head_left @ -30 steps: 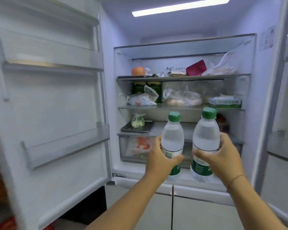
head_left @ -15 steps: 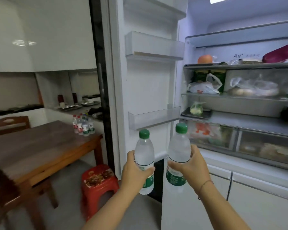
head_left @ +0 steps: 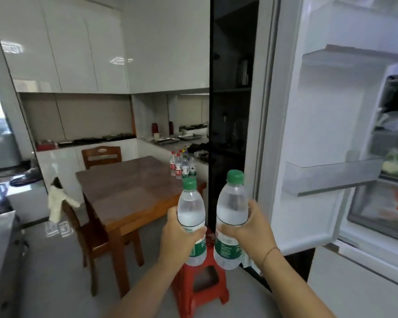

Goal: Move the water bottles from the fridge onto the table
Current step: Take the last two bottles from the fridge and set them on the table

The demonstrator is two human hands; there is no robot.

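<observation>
Half covering the labels of the left bottle [head_left: 191,210] and right bottle [head_left: 232,203] with the left hand [head_left: 178,239] and right hand [head_left: 251,230]. Cutting off the blurred fridge [head_left: 393,143] at the right edge. Partly hiding the red stool [head_left: 186,297] behind both bottles. Leaving the far bottles [head_left: 182,166] unreadably small.

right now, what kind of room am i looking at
Most likely a home kitchen with an eating area: an open fridge, white wall cabinets above a counter, and a wooden dining table.
</observation>
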